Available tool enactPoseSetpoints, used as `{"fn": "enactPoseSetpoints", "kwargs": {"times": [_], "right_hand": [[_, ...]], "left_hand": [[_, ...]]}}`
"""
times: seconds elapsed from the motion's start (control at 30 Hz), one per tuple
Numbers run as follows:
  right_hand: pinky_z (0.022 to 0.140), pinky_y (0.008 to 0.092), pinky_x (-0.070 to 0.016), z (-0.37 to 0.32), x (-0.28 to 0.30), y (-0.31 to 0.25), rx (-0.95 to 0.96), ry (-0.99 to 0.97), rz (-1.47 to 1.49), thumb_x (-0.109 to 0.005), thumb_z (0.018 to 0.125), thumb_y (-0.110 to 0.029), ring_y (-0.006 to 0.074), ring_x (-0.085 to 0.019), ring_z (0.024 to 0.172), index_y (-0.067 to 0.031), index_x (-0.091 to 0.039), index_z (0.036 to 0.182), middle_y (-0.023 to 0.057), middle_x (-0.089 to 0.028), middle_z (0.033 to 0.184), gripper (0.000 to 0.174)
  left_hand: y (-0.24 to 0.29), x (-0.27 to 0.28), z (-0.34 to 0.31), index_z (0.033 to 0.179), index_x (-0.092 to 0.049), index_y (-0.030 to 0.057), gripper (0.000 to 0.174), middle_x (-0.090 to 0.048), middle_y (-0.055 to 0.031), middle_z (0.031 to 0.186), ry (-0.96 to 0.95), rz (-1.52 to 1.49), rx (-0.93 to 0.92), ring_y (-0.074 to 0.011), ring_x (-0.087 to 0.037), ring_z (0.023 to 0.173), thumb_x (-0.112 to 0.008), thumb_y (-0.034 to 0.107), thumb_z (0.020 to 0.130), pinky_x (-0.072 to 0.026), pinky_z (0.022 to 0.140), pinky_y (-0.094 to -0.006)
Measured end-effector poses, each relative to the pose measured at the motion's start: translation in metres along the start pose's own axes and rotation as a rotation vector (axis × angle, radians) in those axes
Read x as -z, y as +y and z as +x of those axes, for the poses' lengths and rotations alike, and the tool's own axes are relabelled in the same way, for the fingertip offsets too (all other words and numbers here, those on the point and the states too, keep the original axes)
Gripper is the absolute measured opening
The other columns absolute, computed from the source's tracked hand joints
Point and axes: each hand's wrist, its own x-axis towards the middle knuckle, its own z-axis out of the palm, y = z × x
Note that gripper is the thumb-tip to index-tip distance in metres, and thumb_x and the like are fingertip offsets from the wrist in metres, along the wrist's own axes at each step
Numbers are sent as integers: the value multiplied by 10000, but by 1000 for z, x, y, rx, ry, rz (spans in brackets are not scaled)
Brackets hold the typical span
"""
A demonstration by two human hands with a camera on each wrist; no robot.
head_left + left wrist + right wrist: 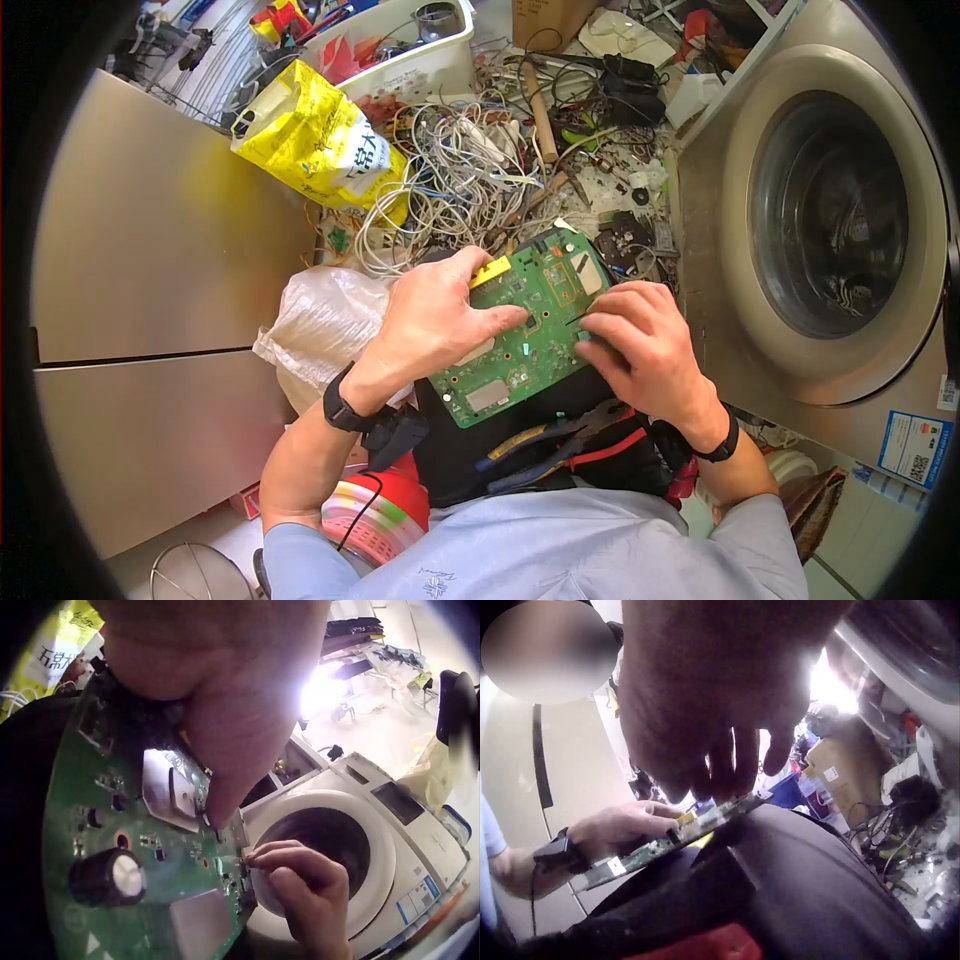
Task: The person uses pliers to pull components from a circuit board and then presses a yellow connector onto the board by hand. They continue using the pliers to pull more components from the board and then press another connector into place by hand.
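Observation:
A green circuit board (545, 345) lies tilted over the person's lap, with metal shields and small parts on its upper face. The left hand (430, 312) grips its upper left edge, next to a yellow part (490, 271), with the thumb laid across the face. At the right edge the right hand (645, 345) is curled, thumb and forefinger together around a thin dark piece (577, 320); I cannot tell what it is. In the left wrist view the right hand's fingertips (255, 859) are right at the board's edge. A large black capacitor (105, 877) stands on the board.
Pliers with blue-yellow and red handles (570, 445) lie on the lap. Beyond are tangled white cables (465, 170), a hammer (540, 115), a yellow bag (310, 140) and a white bin (420, 65). A washing machine (700, 200) stands right, a metallic cabinet (170, 240) left.

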Motion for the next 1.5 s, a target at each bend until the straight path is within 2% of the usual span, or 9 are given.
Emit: {"fn": "enactPoseSetpoints", "kwargs": {"times": [0.17,0.3,0.43,0.77,0.9,1.03,1.1,1.2,1.5], "right_hand": [[848,446,-561,8,-7,8,-219,210,6,-849,805,-79,371,-677,975,-24,-697,1111,166,-665,1110,346],[826,438,-578,14,-17,13,-358,128,166,-860,810,-116,389,-688,980,-4,-685,1182,199,-663,1126,426],[832,439,-579,19,-23,21,-364,109,117,-862,810,-129,390,-690,977,-5,-685,1185,197,-664,1119,433],[842,443,-570,23,-28,25,-299,87,41,-841,817,-102,384,-677,984,-14,-689,1155,182,-657,1113,381],[856,442,-564,25,-31,21,-200,183,13,-816,795,-66,382,-655,1034,-15,-701,1167,185,-635,1151,393],[844,441,-561,29,-33,18,-104,116,-156,-788,798,-7,359,-640,1054,-34,-719,1172,165,-612,1208,381],[844,435,-559,33,-29,14,-15,104,-292,-782,784,15,357,-639,1014,-33,-720,1145,159,-625,1180,369],[869,451,-564,30,-35,25,24,101,-198,-769,761,-12,374,-642,1034,-15,-708,1081,167,-628,1137,325],[782,421,-570,42,-31,24,-47,98,-172,-768,810,-22,320,-646,931,-26,-694,1002,124,-644,1037,206]], "left_hand": [[-6,-2,2,1178,-713,29,464,-754,-179,883,30,64,-73,-291,-751,776,-845,332,852,-574,721,-402],[-7,-1,4,1167,-722,32,447,-752,-185,889,-10,89,-49,-316,-746,790,-822,338,858,-565,722,-420],[-5,-1,4,1149,-729,39,425,-753,-177,874,-13,91,-42,-313,-746,779,-813,339,859,-560,714,-423],[-6,4,14,1117,-724,36,386,-737,-180,822,-70,87,-28,-309,-744,746,-790,332,879,-550,688,-419],[-4,8,18,1112,-720,34,375,-731,-192,815,-122,91,-37,-343,-735,746,-776,331,892,-541,683,-440],[0,7,17,1093,-717,33,365,-730,-214,842,-99,115,-49,-396,-721,764,-771,335,896,-537,694,-473],[0,7,17,1091,-715,34,365,-730,-217,849,-104,120,-48,-404,-719,775,-772,337,896,-537,701,-480],[-1,4,15,1086,-711,37,366,-729,-219,855,-93,134,-60,-415,-716,797,-774,344,898,-536,715,-490],[0,3,12,1073,-701,36,358,-729,-215,871,-81,182,-77,-434,-707,835,-791,332,893,-537,738,-506]]}}
